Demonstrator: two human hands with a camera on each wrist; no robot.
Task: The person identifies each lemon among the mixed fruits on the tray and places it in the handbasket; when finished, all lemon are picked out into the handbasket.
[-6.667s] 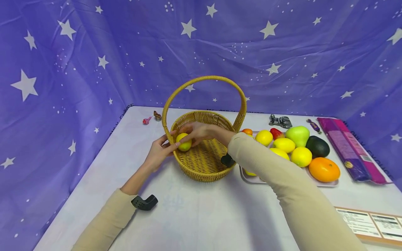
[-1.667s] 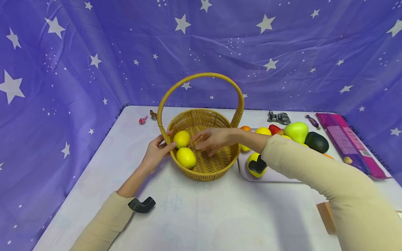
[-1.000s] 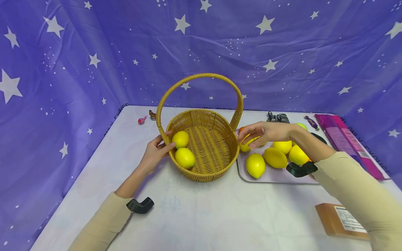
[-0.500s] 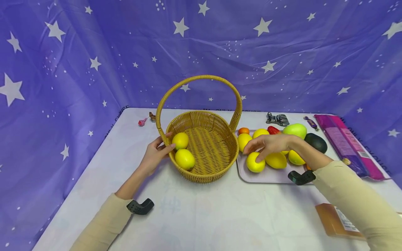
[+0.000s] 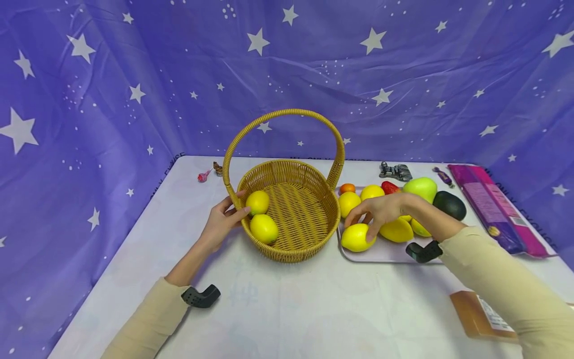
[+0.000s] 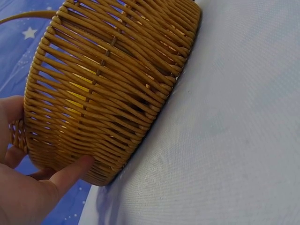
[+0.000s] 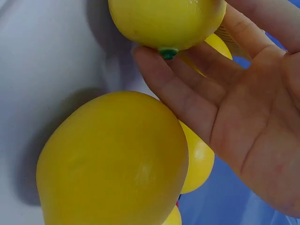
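A golden wicker basket (image 5: 291, 253) with a tall arched handle stands mid-table in the head view. My left hand (image 5: 218, 222) grips its left side near the handle's foot, thumb and fingers on either side of the wall. Inside, against that wall, lie two lemons, one (image 5: 257, 203) behind the other (image 5: 264, 229). My right hand (image 5: 380, 213) holds another lemon (image 5: 356, 238) at the front left corner of the pinkish tray (image 5: 381, 254). In the right wrist view, fingers touch this lemon (image 7: 164, 21) beside its green tip, and a mango-like yellow fruit (image 7: 112, 159) lies close by.
More fruit sits on the tray, including a green pear (image 5: 420, 188), an avocado (image 5: 450, 205) and a strawberry (image 5: 389, 187). Right of it lie a purple-pink packet (image 5: 498, 209) and a wrapped candy (image 5: 443, 176). A brown box (image 5: 482, 314) stands at front right, a lollipop (image 5: 204, 176) at back left.
A second lemon has joined the first in the basket. My right hand has moved from the basket to the tray and taken a lemon, which has turned and shifted slightly left. My left hand stays put.
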